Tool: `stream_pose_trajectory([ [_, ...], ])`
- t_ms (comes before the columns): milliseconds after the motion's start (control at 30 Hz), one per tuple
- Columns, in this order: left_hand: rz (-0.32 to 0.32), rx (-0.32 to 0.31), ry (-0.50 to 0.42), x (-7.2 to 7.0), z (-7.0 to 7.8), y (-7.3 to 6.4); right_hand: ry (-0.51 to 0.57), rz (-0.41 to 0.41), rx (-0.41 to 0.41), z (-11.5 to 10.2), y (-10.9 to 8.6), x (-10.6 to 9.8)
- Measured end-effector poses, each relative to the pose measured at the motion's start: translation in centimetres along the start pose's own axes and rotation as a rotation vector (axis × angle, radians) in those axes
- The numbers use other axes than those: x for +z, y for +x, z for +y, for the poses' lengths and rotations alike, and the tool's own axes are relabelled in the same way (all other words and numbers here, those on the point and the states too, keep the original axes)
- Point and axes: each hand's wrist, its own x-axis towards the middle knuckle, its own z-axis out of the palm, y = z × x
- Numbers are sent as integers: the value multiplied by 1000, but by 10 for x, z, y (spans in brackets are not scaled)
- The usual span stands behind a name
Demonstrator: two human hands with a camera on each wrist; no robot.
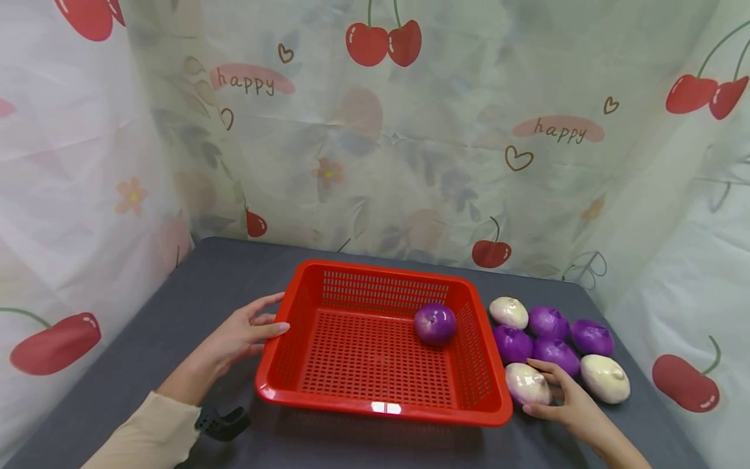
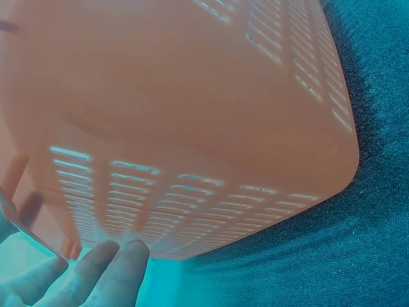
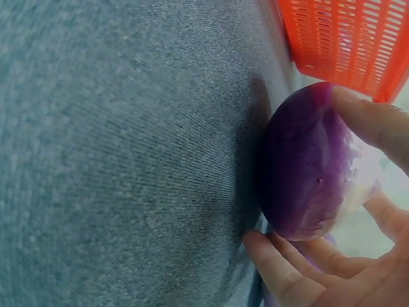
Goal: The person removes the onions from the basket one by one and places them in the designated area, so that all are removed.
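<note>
A red plastic basket (image 1: 381, 405) with slotted walls stands on the dark table. My left hand (image 1: 246, 329) grips its left side, thumb over the rim; in the left wrist view the fingers (image 2: 124, 272) lie against the slotted wall. Inside the basket, toward the right, rests one purple turnip (image 1: 435, 324). Right of the basket, my right hand (image 1: 559, 397) holds a turnip (image 1: 526, 385), white above and purple below (image 3: 307, 166), between thumb and fingers. It sits at the table surface, close to the basket's front right corner.
Beside the held turnip lie several more, some purple side up (image 1: 547, 324), others white side up, like the one at the far right (image 1: 605, 378). A printed curtain (image 1: 398, 182) encloses the table's back and sides. A black band (image 1: 222, 423) is near the left cuff.
</note>
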Motion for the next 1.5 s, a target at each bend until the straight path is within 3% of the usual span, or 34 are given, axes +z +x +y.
stream_pose_trajectory([
  [200, -2, 3, 1, 0, 0, 0, -65, 61, -130, -3, 2, -4],
  [400, -18, 4, -13, -1, 0, 1, -85, 55, -151, -27, 8, -19],
  [500, -20, 6, -15, -2, 0, 1, -84, 59, -150, -51, 14, -30],
  [600, -15, 6, -8, -2, 1, 1, -93, 87, -200, -81, 21, -41],
  [833, -13, 0, -5, -2, 2, 1, 27, 150, -423, -150, 41, -51],
  [967, -18, 5, -1, -1, 2, 0, 120, 129, -481, -178, 55, -39],
  [1067, -21, 4, -4, -2, 2, 0, 179, 78, -500, -186, 69, -22],
  [1300, -29, 3, -18, -2, 1, 0, 243, -67, -404, -185, 102, 21],
  [1500, -22, 0, -15, -2, 2, 0, 186, -108, -319, -172, 124, 44],
])
